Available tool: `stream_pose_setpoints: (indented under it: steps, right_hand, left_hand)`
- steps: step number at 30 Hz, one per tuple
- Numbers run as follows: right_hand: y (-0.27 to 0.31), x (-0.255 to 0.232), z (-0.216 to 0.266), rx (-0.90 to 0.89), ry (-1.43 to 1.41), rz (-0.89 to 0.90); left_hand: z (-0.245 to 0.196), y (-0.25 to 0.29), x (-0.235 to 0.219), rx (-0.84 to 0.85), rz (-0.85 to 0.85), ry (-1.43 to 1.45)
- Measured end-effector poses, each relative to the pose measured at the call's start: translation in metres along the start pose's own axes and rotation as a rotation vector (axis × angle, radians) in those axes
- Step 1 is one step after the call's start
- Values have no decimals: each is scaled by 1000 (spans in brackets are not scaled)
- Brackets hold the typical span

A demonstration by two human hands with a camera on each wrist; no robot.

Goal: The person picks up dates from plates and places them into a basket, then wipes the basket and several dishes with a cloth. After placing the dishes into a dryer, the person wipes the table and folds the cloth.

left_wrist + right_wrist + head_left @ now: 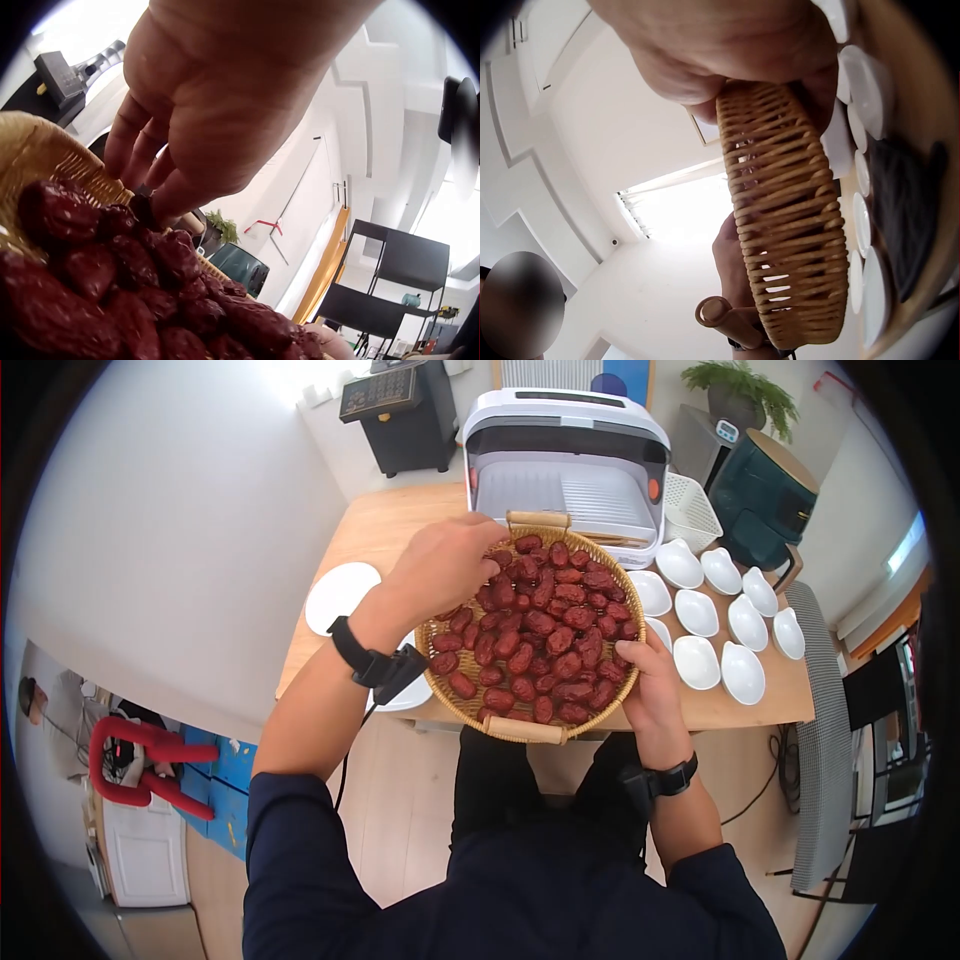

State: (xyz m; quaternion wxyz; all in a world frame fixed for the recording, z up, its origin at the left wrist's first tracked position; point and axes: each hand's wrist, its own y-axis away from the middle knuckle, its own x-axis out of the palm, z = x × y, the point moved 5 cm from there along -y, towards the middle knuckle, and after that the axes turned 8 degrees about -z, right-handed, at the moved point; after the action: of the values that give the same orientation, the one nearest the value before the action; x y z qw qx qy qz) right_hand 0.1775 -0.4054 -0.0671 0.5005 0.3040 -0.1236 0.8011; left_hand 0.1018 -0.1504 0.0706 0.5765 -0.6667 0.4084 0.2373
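A round wicker basket (452,703) with two wooden handles is full of wrinkled dark-red dried dates (540,623). My right hand (655,690) grips the basket's right rim, thumb over the inside edge; the right wrist view shows the woven side wall (787,217) beneath that hand. At the far left rim, my left hand (440,565) reaches down into the dates. Thumb and fingertips pinch a dark date (142,210) in the left wrist view, just over the heap. The basket is held above the front edge of the wooden table, tilted toward me.
Behind the basket stands a white appliance (565,470) with a raised lid. Several small white bowls (743,672) are spread over the table's right side, near a dark green appliance (762,500) and a white plastic basket (690,510). A white plate (340,595) lies at left.
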Motion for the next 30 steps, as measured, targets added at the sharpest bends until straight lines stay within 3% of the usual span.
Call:
stream_pose_setpoints:
  steps: [2, 4, 5, 7, 8, 10, 11, 13, 14, 15, 17, 18, 21, 25, 27, 29, 30]
  right_hand:
    - [5, -6, 5, -15, 21, -2]
    - [8, -9, 10, -16, -13, -10]
    - [8, -10, 13, -14, -41, -12]
    - [12, -10, 17, -18, -49, -17]
    - [12, -9, 20, -37, -55, -6]
    - [16, 1, 22, -67, -72, 20]
    - [18, 4, 22, -65, -70, 20]
    - [18, 5, 23, -77, -54, -3]
    - [19, 7, 24, -78, -38, -1]
    - [17, 8, 24, -76, -36, 6]
    - [15, 6, 24, -90, -38, 6]
    - [15, 6, 24, -88, -37, 11]
    - [9, 1, 25, -62, -37, 3]
    - [6, 4, 31, -48, 23, 61]
    - [4, 8, 32, -29, 53, 103]
    - [4, 10, 25, 81, 201, 95]
    - [10, 10, 24, -6, 294, 4]
  left_hand:
    - [-10, 0, -10, 77, -74, -14]
    - [-7, 12, -34, -276, -86, 190]
    - [-5, 24, -39, -275, -81, 189]
    - [9, 60, -50, -578, -223, 386]
    - [4, 75, -46, -581, -218, 388]
    - [7, 125, -43, -883, -448, 482]
    - [-2, 146, -33, -945, -491, 619]
    - [-24, 177, 1, -1108, -428, 871]
    - [-47, 178, 14, -1067, -336, 1169]
    - [-56, 180, 17, -1067, -344, 1168]
    - [-79, 179, 35, -1116, -173, 1497]
    - [-81, 177, 38, -1155, -215, 1535]
    - [-86, 171, 51, -1270, -228, 1475]
    - [-85, 172, 61, -1299, -260, 1451]
    - [-74, 176, 55, -1308, -396, 1438]
    - [-52, 182, 44, -1303, -413, 1472]
    - [-43, 184, 35, -1298, -449, 1476]
